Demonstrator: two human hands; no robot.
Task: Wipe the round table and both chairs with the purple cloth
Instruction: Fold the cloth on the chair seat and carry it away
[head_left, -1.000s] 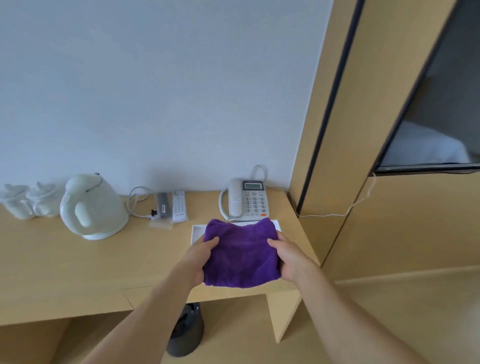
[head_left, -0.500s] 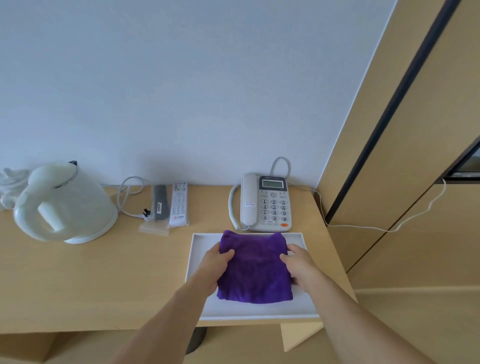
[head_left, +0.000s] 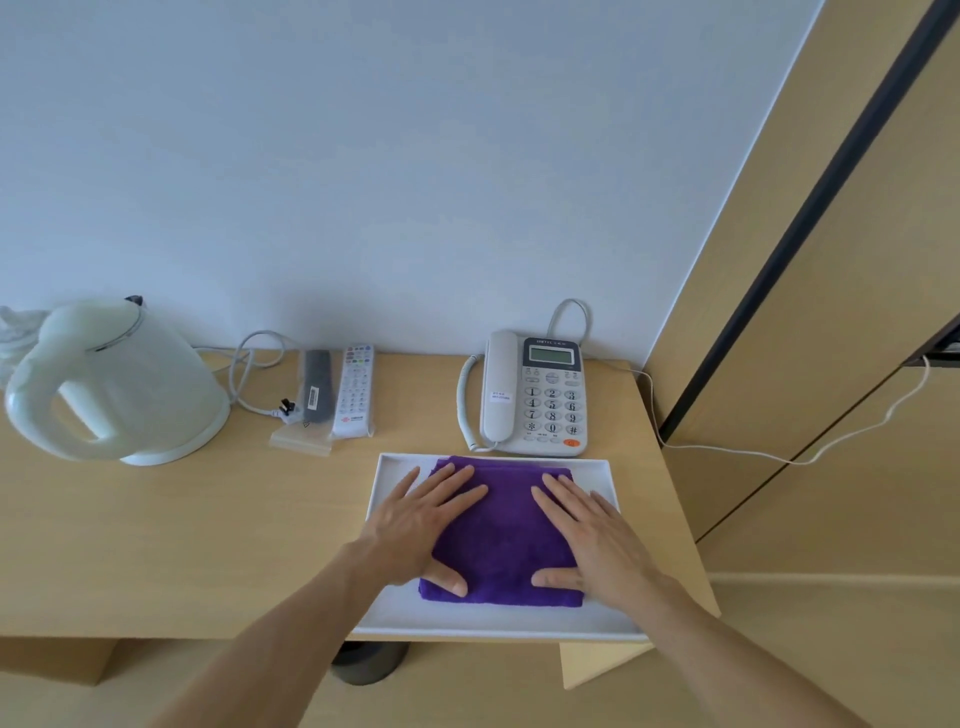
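Both hands lie flat, fingers spread, left hand (head_left: 421, 525) and right hand (head_left: 592, 530) pressing the folded purple cloth (head_left: 501, 535) in the white tray (head_left: 488, 621) at the table's (head_left: 208, 545) near right edge; each hand is equally close, telephone (head_left: 535, 395) beyond.

The folded purple cloth (head_left: 501, 540) lay in a white tray (head_left: 493, 621) at the near edge of a wooden desk (head_left: 182, 545), with the left hand (head_left: 423, 525) and right hand (head_left: 592, 535) pressed flat on its 2 sides, fingers straight. Behind the tray stood a corded phone (head_left: 535, 395), with 2 remotes (head_left: 340, 387) and a white kettle (head_left: 111, 384) further left along the wall.
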